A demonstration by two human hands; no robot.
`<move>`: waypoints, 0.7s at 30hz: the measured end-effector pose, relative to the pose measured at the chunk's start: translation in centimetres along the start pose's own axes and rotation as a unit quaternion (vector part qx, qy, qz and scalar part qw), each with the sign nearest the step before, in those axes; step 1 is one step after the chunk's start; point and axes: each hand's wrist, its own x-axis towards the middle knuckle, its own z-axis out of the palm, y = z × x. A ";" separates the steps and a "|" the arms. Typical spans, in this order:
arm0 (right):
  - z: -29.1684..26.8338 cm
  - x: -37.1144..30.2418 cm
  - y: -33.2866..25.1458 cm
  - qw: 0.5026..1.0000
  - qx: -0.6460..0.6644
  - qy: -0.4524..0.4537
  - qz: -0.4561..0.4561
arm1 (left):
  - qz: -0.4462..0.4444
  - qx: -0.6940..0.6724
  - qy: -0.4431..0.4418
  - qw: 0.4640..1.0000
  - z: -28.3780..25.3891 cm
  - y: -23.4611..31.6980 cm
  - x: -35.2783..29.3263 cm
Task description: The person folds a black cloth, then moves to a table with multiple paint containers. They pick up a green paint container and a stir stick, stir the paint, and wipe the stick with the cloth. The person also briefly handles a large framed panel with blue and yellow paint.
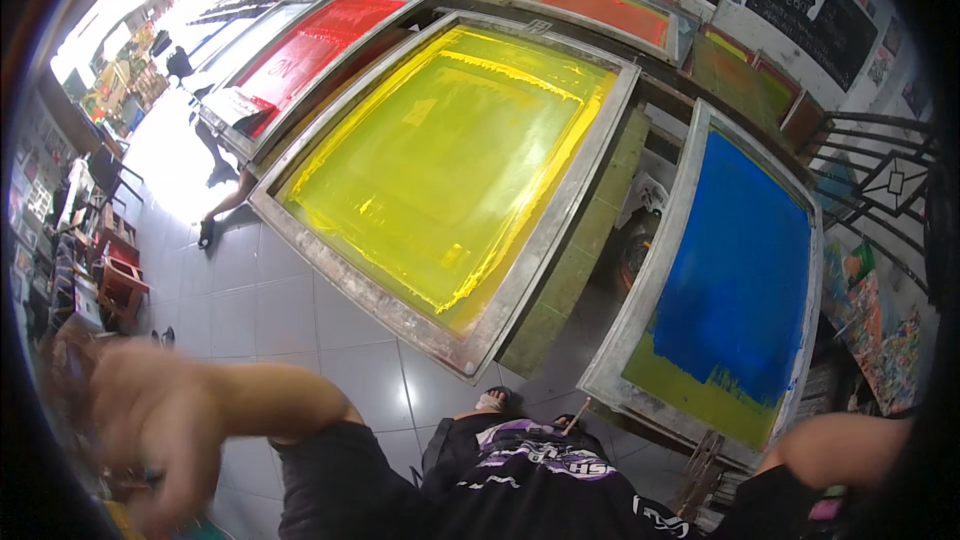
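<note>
My left hand (150, 430) hangs at the lower left, away from the frames. It is smeared by motion, so its fingers and anything in them cannot be made out. My right arm (845, 448) shows at the lower right beside a screen-printing frame coated with blue ink (740, 260); the hand itself is out of the picture. Straight ahead lies a large screen-printing frame (375, 298) with greenish mesh and bright yellow ink along its inner edges. The blue ink ends raggedly near the close end of its mesh.
Further left is a red-inked screen (325, 40), and an orange-red screen (610, 12) lies at the back. A dark bench (575, 290) runs under the yellow frame. A black metal grille (880, 185) rises on the right. Red stools (122, 280) stand on the grey tiled floor (275, 280).
</note>
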 end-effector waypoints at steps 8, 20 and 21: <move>-1.5 -10.8 3.6 0.931 0.270 0.200 0.140 | -0.570 0.401 -0.134 0.704 -11.2 -1.7 -24.3; -0.1 -16.8 3.7 0.975 0.032 0.149 0.162 | -0.699 0.243 0.031 0.672 -12.3 -0.8 -30.3; 0.5 -17.1 3.4 0.977 0.020 0.149 0.154 | -0.708 0.256 0.056 0.655 -13.1 -0.6 -30.7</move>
